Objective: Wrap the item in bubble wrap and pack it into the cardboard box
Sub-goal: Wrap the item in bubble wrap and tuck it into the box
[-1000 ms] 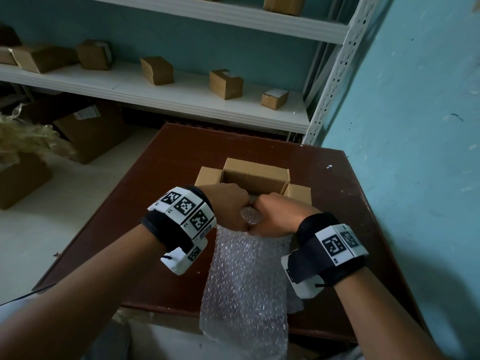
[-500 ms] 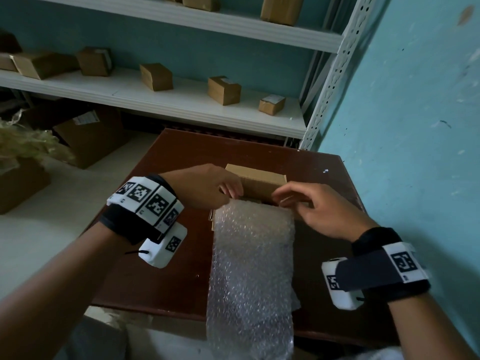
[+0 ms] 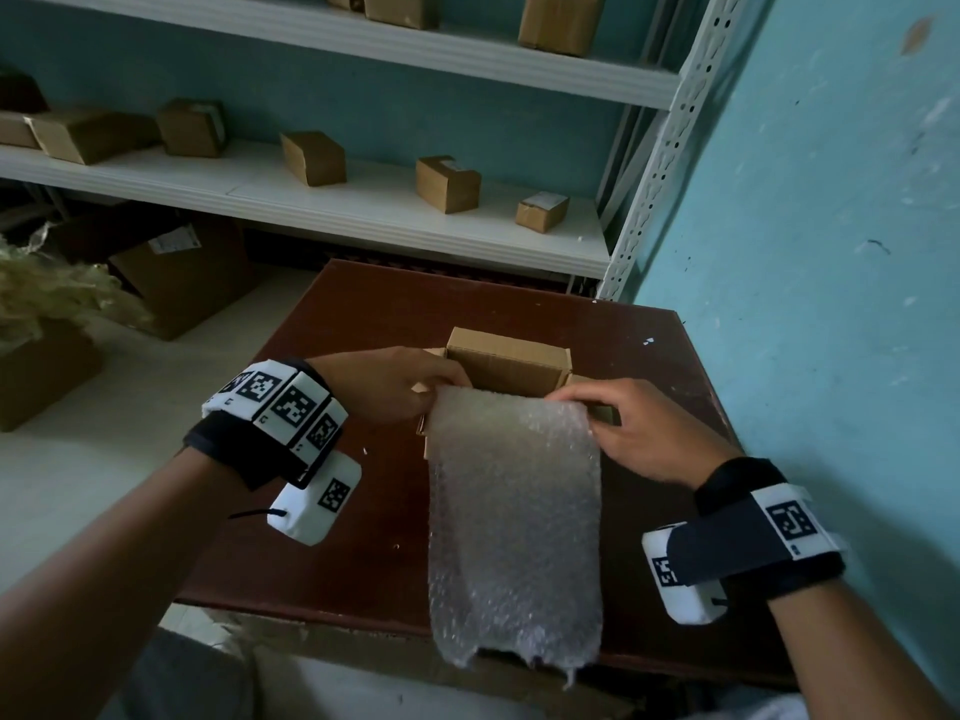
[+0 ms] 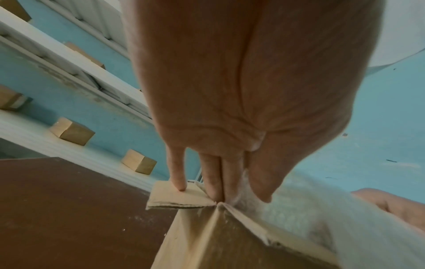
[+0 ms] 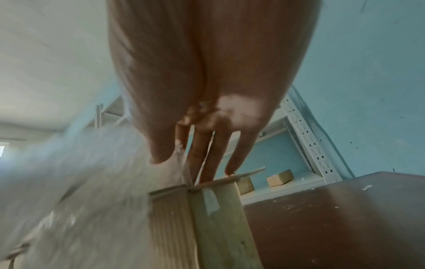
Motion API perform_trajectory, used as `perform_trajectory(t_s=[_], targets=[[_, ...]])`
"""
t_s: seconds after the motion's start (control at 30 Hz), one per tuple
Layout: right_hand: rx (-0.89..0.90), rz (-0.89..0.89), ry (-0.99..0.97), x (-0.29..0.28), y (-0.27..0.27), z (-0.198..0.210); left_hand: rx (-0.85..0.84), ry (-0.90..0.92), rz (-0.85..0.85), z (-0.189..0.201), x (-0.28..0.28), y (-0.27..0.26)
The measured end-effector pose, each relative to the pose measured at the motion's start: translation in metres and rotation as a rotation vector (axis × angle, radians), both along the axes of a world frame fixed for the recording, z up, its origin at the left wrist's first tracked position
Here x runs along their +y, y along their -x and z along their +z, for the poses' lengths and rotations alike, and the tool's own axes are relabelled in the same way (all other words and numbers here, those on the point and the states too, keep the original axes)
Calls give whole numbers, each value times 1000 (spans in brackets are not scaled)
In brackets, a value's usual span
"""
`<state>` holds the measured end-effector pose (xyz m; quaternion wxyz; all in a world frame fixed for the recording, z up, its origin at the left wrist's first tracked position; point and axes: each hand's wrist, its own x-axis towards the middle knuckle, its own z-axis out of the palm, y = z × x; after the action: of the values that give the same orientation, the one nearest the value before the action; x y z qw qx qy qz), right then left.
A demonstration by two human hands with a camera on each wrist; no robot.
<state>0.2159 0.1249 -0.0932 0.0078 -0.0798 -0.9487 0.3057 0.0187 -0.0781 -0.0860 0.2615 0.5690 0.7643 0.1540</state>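
Note:
A sheet of bubble wrap (image 3: 514,511) hangs from the near rim of the small open cardboard box (image 3: 506,363) and drapes past the table's front edge. My left hand (image 3: 436,392) pinches the sheet's top left corner, and my right hand (image 3: 582,413) pinches the top right corner. In the left wrist view, thumb and fingers (image 4: 260,193) clamp the wrap (image 4: 299,209) at the box corner, with one finger on a side flap (image 4: 174,198). In the right wrist view, the thumb (image 5: 161,154) presses the wrap (image 5: 92,182) while the other fingers touch the box's right flap (image 5: 241,175). The item is hidden.
The box stands on a dark brown table (image 3: 363,511) that meets a blue wall (image 3: 831,252) on its right. Behind it, white shelves (image 3: 363,210) carry several small cardboard boxes. Bigger cartons (image 3: 176,283) sit on the floor at the left.
My hands were clasped together over a round item above the box. They have drawn apart, stretching the wrap's top edge wide, and the item is no longer visible.

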Motion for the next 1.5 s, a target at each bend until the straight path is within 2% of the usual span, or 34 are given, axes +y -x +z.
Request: perform_trajectory(t_s=[0.17, 0.37, 0.47, 0.57, 0.63, 0.7, 0.77, 0.83, 0.97, 1.37, 1.5], targets=[[54, 0, -47, -5, 14, -10, 43, -96, 48, -7, 6, -6], [-62, -25, -223, -5, 29, -14, 113, 29, 88, -9, 15, -13], [-164, 16, -193, -4, 31, -6, 113, 94, 92, -6, 19, -14], [-272, 61, -49, 2, 23, 12, 133, 107, 106, -3, 22, -15], [-184, 2, 51, 6, 18, 20, 134, 135, 112, 0, 23, -17], [-12, -60, 133, 5, 18, 22, 117, 174, 103, 3, 25, -20], [51, -79, 170, -10, 22, 21, 100, 215, 85, 7, 28, -23], [15, -53, 91, -26, 28, 15, 120, 255, 76, 10, 31, -26], [-101, 37, -225, -38, 35, 2, 155, 276, 75, 11, 34, -28], [-91, 25, -354, -41, 39, -9, 67, 100, 3, 24, 25, -18], [-161, 29, -323, -43, 41, -13, 139, 155, -71, 19, 32, -34]])
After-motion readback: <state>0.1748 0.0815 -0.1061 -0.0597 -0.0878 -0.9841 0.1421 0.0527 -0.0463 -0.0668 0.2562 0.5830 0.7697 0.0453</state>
